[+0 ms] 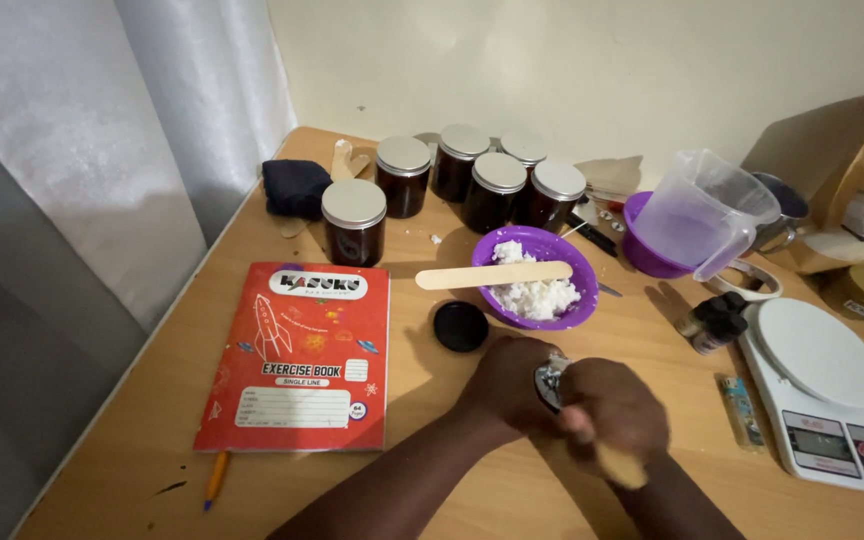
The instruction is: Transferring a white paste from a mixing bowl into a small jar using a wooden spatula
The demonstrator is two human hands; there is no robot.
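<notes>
Shiny metallic object point(549, 381), small, rounded, clasped between both hands, blurred

matt wooden table point(152, 440), glossy purple plastic bowl point(582, 262)

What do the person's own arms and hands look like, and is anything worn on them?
Both forearms are bare: no sleeves reach into view. The left hand and the right hand wear no gloves. No watch, bracelet or ring can be seen. The right hand is somewhat blurred.

home craft desk point(152, 440) — jars point(354, 220), scale point(822, 400).
</notes>
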